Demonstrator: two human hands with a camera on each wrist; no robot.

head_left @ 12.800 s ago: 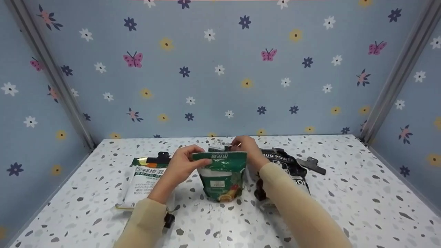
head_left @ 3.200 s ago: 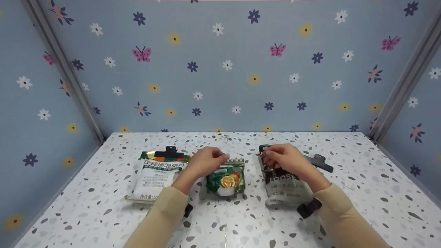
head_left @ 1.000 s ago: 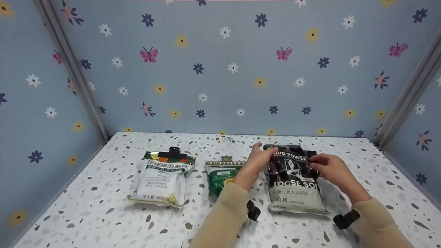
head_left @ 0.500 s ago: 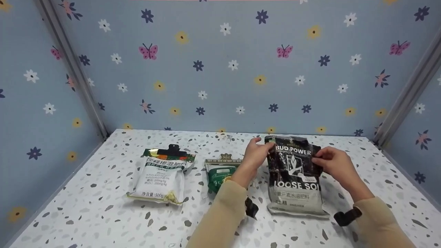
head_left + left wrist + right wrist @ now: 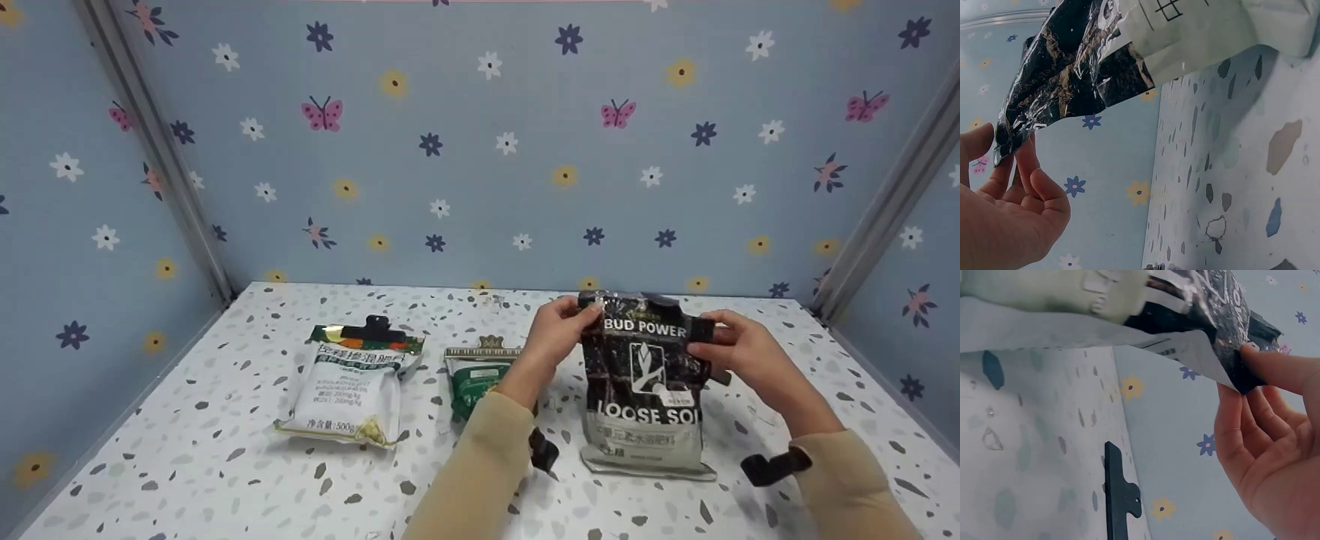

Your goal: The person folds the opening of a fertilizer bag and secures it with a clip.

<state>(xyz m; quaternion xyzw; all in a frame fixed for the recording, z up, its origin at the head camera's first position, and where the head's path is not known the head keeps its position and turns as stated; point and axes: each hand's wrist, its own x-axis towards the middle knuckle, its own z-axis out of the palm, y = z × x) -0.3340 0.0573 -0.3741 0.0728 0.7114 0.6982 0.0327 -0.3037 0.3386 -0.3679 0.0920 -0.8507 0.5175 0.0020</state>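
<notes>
A black and pale-grey fertilizer bag marked LOOSE SOIL stands tilted up at the right of the table, its bottom edge on the tabletop. My left hand pinches its top left corner between thumb and fingers, as the left wrist view also shows. At the top right corner, my right hand pinches the black film; its thumb lies on the near side. A black bag clip lies on the table behind the bag, mostly hidden in the head view.
A white fertilizer bag with a black clip across its top lies at the left. Between the bags lies a green pouch under a gold clip, partly behind my left arm. Flowered walls surround the speckled table.
Earlier both hands were at the green pouch, which now lies with the gold clip on it. They moved right to the black bag; its top has risen and its right corner is unfolded outward.
</notes>
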